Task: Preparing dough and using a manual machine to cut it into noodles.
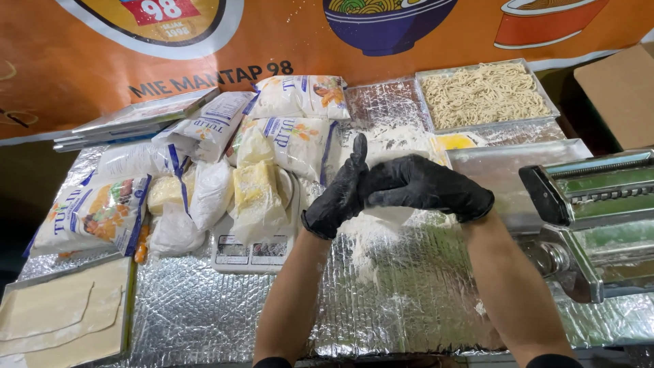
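Both black-gloved hands are pressed together, left hand [338,194] upright with fingers straight, right hand [426,187] curled over it, holding nothing visible, above a flour pile [368,235] on the foil-covered table [204,313], with noodles already cut in the tray [482,95], dough sheets [61,317] still flat by the pasta machine [593,211].
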